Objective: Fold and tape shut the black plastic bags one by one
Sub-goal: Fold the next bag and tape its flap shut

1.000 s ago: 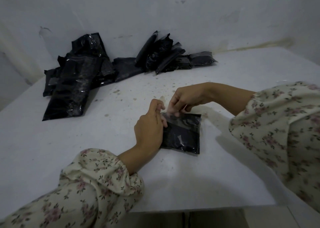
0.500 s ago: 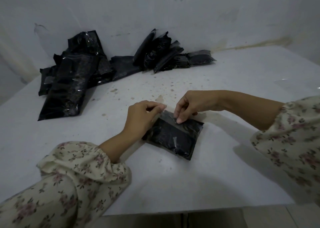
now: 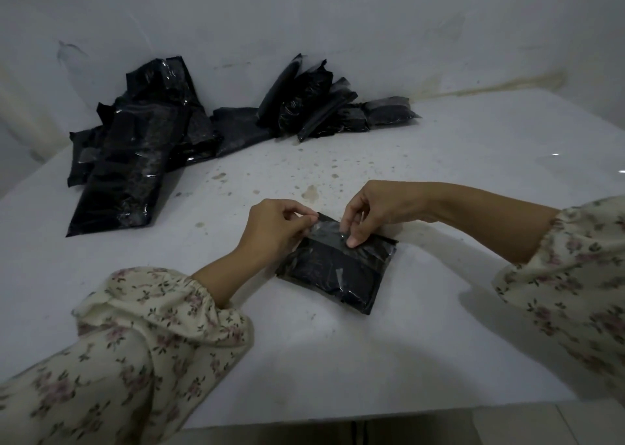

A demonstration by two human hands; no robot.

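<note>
1. The black bag (image 3: 338, 272) being worked on lies folded on the tabletop (image 3: 338, 370) right in front of the person. It's turned a bit askew, with a clear tape strip (image 3: 329, 233) across its far folded edge.
2. The left hand (image 3: 274, 231) has its fingers (image 3: 304, 220) curled, pinching the strip's left end. The right hand (image 3: 378, 208) pinches and presses the strip onto the bag further along, fingertips (image 3: 353, 241) pointing down.
3. A second ago both hands were bunched at the bag's far-left corner and the bag sat squarer. Since then it's swivelled and the right hand has slid along the strip. Looks to me like the tape's going down, so this one's nearly sealed.
4. Further out there's a heap of long bags (image 3: 128, 174) back left, and smaller packets (image 3: 324, 110) against the wall (image 3: 372, 22).
</note>
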